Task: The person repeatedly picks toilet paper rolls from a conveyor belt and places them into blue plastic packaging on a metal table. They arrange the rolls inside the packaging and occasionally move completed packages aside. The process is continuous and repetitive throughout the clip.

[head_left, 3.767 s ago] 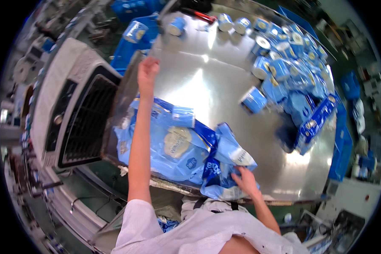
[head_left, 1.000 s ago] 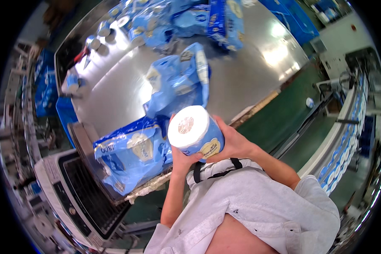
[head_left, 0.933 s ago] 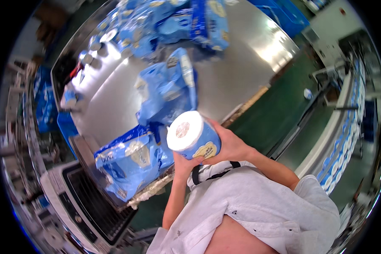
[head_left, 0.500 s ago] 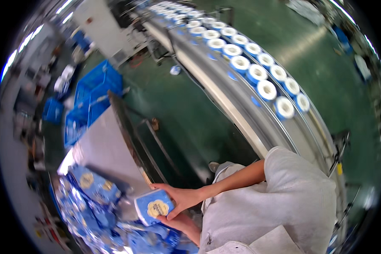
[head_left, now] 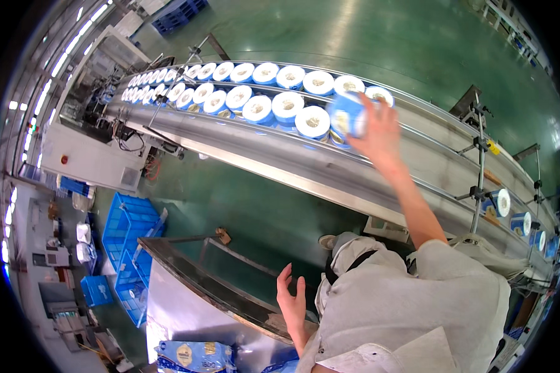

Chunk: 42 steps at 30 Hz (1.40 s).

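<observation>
My right hand [head_left: 381, 133] is over the conveyor, gripping a blue-wrapped paper roll [head_left: 348, 115]. The roll is tilted and smeared by motion, close to the right end of the lanes of rolls. Beside it in the near lane stands a white-topped roll [head_left: 312, 122], and another roll [head_left: 379, 94] lies behind my fingers in the far lane. My left hand [head_left: 292, 304] hangs open beside the edge of the metal table [head_left: 180, 304], fingers apart, nothing in it. On that table lies a blue printed plastic package [head_left: 193, 355].
Metal rails run along the conveyor [head_left: 261, 146], and a clamp post [head_left: 481, 146] stands over it at the right. Several more rolls lie on their sides further right, one being a blue roll [head_left: 499, 202]. Blue crates [head_left: 127, 224] stand on the floor left of the table.
My view has turned toward the conveyor. Both hands held a blue-wrapped roll over the table; my left has let go, and my right has moved to the conveyor with a roll.
</observation>
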{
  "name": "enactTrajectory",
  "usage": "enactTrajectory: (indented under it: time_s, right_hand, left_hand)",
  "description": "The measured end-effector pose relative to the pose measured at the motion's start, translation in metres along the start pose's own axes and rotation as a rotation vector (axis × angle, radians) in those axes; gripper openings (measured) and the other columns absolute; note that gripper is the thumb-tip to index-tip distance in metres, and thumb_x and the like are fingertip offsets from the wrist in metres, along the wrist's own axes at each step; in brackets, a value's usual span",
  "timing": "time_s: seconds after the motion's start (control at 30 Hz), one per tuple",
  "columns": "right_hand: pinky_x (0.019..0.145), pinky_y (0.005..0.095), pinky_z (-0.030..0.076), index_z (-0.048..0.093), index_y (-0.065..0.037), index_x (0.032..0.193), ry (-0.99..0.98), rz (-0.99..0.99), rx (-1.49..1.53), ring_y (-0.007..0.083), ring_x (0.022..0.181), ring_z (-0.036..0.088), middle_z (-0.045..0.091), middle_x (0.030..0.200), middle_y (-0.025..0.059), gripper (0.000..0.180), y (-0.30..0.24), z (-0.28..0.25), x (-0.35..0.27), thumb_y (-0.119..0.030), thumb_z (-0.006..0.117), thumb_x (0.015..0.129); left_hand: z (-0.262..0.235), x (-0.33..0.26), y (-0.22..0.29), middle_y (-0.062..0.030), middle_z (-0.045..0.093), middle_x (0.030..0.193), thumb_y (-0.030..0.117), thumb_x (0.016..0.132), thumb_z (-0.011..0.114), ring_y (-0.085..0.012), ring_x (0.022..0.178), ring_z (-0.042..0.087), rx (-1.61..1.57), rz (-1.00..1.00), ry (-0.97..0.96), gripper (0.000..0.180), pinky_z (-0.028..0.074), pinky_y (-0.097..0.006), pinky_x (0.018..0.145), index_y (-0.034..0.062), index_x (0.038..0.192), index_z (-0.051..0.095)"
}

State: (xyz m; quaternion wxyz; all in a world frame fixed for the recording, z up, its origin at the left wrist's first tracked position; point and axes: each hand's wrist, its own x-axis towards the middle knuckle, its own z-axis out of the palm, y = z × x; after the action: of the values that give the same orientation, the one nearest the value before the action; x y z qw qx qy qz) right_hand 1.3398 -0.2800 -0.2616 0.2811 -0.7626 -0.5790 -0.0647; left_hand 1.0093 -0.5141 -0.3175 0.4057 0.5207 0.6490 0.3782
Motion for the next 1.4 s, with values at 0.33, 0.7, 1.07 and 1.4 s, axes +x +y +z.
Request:
enactTrajectory:
  time_s: [0.33, 0.7, 1.07, 1.4]
  right_hand:
    - [0.114, 0.0506, 0.041, 0.047, -0.004, 0.154, -0.360, -0.169, -0.070, 0.0421, 0.137, 0.052, 0.055, 0.148, 0.0260, 0.080, 0.117, 0.077, -0.021, -0.042, 0.076, 0.090]
    - [0.114, 0.0424, 0.042, 0.056, -0.004, 0.144, -0.973, -1.275, 0.507, 0.0359, 0.133, 0.056, 0.060, 0.142, 0.0183, 0.053, -0.318, 0.077, -0.153, -0.022, 0.069, 0.096]
    - [0.115, 0.0521, 0.040, 0.045, -0.014, 0.155, -1.352, -2.525, 0.756, 0.0430, 0.142, 0.042, 0.043, 0.157, 0.0208, 0.082, -0.374, -0.040, -0.594, -0.032, 0.083, 0.084]
    - [0.121, 0.0578, 0.029, 0.029, -0.011, 0.163, -1.438, -2.987, -0.475, 0.0503, 0.152, 0.025, 0.023, 0.167, 0.0313, 0.117, -0.246, 0.052, -0.782, -0.071, 0.079, 0.076]
  left_hand:
    - [-0.047, -0.025, -0.032, -0.0137, 0.061, 0.139, 0.018, 0.094, 0.073, -0.0356, 0.128, 0.057, 0.336, 0.054, 0.108, 0.042, 0.050, -0.044, 0.107, 0.0038, 0.131, 0.061]
    - [-0.088, -0.257, -0.256, -0.0186, 0.025, 0.168, 0.041, 0.074, 0.088, -0.0491, 0.148, 0.032, 0.798, -1.102, 0.965, 0.101, 0.021, -0.075, 0.117, 0.0164, 0.159, 0.038]
    - [0.137, -0.436, -0.257, -0.0165, 0.071, 0.116, 0.020, 0.083, 0.074, -0.0381, 0.104, 0.069, 0.104, -1.165, 1.048, 0.057, 0.055, -0.050, 0.090, 0.0081, 0.137, 0.061]
    - [0.241, -0.546, -0.198, -0.0270, 0.065, 0.133, 0.062, 0.077, 0.080, -0.0376, 0.128, 0.061, -0.202, -1.887, 1.409, 0.101, 0.049, -0.048, 0.105, -0.0009, 0.148, 0.046]
